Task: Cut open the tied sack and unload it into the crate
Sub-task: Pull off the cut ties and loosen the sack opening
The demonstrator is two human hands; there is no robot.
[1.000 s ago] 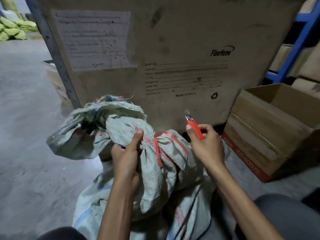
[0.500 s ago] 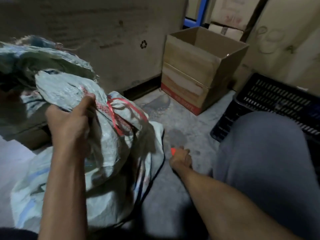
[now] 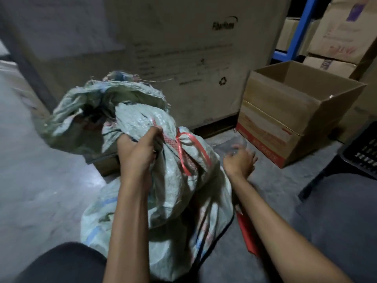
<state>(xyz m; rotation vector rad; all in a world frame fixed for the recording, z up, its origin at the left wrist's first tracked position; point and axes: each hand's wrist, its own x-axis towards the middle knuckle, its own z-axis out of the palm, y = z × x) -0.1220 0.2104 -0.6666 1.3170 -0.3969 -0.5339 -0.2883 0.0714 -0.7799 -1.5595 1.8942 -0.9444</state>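
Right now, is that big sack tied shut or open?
Tied shut: the red ribbon is wrapped round the bunched neck of the sack, which the left hand grips beside it.

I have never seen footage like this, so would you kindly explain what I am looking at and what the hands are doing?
There is no machine here: a person wears a camera on the head, so this one view looks down at their own hands. The left hand grips the neck of a sack on the floor, beside the red tie wrapped round it. The right hand hovers next to the sack, blurred, apparently open and empty. A red object, too blurred to identify, lies on the floor right of the sack. An open cardboard box stands to the right, and a black crate shows at the edge.
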